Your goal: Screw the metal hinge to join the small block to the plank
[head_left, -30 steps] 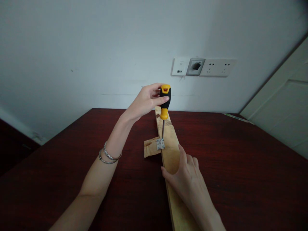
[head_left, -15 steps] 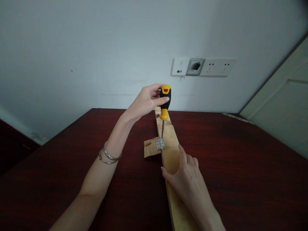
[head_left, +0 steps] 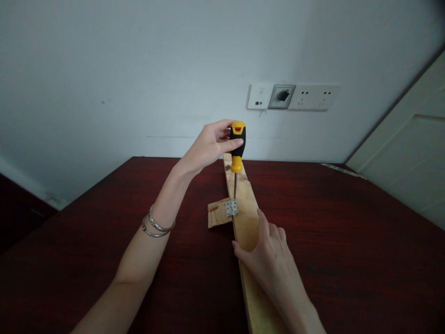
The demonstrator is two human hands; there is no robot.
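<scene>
My left hand (head_left: 212, 141) is closed around the black and yellow handle of a screwdriver (head_left: 238, 144), which stands nearly upright. Its tip meets the upper right part of a small silver hinge (head_left: 231, 208). The hinge spans a long light wooden board (head_left: 246, 199) and a short wooden piece (head_left: 218, 213) that sticks out to the left. Closer to me, my right hand (head_left: 270, 250) grips the board across its width, thumb at the left edge and fingers along the right edge. The far fingertips of my left hand are hidden behind the handle.
The board lies on a dark red wooden table (head_left: 167, 269) that reaches the pale wall (head_left: 139, 69). Wall sockets (head_left: 313, 97) and a switch plate are above the table's back edge. A panelled white door (head_left: 410, 148) stands at the right, near a thin strip (head_left: 342, 170) on the table.
The screwdriver's handle has tilted very slightly left and up with my left hand. My right hand and the board are practically still.
</scene>
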